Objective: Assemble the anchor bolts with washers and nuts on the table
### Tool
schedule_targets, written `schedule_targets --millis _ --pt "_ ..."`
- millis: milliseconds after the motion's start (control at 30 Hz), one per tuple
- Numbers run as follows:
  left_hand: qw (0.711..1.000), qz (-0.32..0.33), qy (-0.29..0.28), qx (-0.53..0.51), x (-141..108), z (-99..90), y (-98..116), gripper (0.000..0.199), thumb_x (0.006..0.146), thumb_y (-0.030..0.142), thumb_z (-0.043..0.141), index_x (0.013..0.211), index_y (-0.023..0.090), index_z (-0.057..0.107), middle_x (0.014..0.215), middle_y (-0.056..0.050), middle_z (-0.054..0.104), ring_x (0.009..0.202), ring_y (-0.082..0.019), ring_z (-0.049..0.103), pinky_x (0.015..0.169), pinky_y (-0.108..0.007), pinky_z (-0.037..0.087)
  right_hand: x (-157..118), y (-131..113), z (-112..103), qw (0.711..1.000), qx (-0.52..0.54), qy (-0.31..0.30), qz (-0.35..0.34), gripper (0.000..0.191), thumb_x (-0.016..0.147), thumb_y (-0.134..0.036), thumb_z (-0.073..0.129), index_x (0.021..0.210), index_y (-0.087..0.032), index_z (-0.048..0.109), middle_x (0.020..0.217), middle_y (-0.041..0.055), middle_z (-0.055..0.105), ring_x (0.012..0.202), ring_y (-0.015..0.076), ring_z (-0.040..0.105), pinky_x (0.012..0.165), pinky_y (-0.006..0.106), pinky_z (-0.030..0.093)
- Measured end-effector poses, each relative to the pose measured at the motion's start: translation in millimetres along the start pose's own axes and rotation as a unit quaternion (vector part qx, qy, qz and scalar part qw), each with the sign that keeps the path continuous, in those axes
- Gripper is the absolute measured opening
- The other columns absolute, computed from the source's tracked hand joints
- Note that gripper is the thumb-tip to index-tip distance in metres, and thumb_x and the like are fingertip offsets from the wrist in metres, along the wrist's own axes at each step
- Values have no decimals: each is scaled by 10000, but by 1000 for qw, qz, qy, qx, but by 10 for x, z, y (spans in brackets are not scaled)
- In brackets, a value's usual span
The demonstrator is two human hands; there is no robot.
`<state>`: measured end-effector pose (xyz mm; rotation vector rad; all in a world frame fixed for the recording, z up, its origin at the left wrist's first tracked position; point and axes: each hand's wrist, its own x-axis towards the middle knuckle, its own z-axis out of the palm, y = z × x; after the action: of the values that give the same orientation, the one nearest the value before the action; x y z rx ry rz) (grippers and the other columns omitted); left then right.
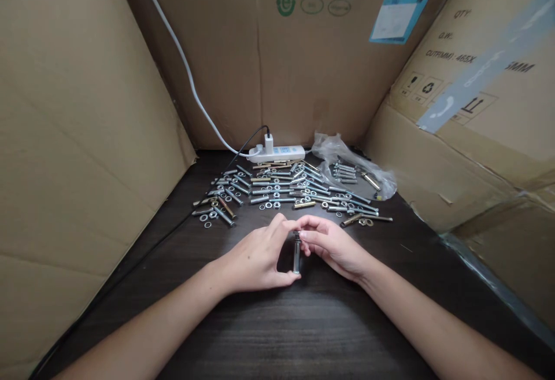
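One bare left hand (pixel 255 253), thumb and forefinger pinching slim silver metal bolt (pixel 297 257) end to end; bare right hand (pixel 337 247) pinching bolt's far end. Single bolt in work; loose silver and brass-coloured metal fasteners (pixel 284 199) beyond — many separate, judged undone. Dark wood-grain tabletop (pixel 286 328). Room: brown cardboard left wall (pixel 87 108), white plastic power strip (pixel 297 152), clear plastic bag (pixel 329 146), printed cardboard right wall (pixel 511 131).

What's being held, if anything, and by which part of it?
An expansion bolt: the left hand spans its length, thumb at the lower end in view; the right hand's fingertips are at the upper end.
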<state>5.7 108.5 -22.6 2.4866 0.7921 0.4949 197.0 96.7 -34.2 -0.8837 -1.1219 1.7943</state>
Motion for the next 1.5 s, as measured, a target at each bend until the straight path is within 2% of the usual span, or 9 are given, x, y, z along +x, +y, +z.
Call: schedule_targets --millis 367,767,967,1133,1500 --pt "1000 8 -15 24 9 -2 7 685 710 304 663 1264 216 270 1099 -73 421 860 -204 551 735 -335 479 7 29 -13 999 -34 -5 -17 198 765 -275 683 896 -154 597 724 -9 543 624 86 468 618 229 374" --pt "1000 15 9 10 -3 1 6 648 706 280 661 1237 228 294 1076 -69 429 842 -202 566 710 -340 489 1 23 -37 993 -108 -13 -40 243 805 -371 627 922 -158 632 760 9 538 622 104 437 610 249 364" --pt "1000 10 11 -2 -5 -1 -4 650 702 302 667 1237 224 306 1071 -65 429 839 -199 569 727 -348 492 -5 28 -32 994 -101 -18 -41 221 823 -369 606 903 -164 626 754 4 525 615 99 431 605 245 360" --pt "1000 14 13 3 -7 -1 -8 680 699 320 678 1243 218 283 1059 -63 422 814 -194 559 707 -346 491 -13 29 -30 995 -89 -11 -34 256 815 -382 613 968 -177 615 774 8 550 612 101 453 613 251 381" --pt "999 32 22 -1 -13 18 -5 617 702 311 651 1209 209 314 1026 -58 429 797 -187 535 676 -335 473 -12 33 10 997 -63 -21 -25 247 788 -356 657 899 -180 522 801 0 535 599 83 458 571 223 390"
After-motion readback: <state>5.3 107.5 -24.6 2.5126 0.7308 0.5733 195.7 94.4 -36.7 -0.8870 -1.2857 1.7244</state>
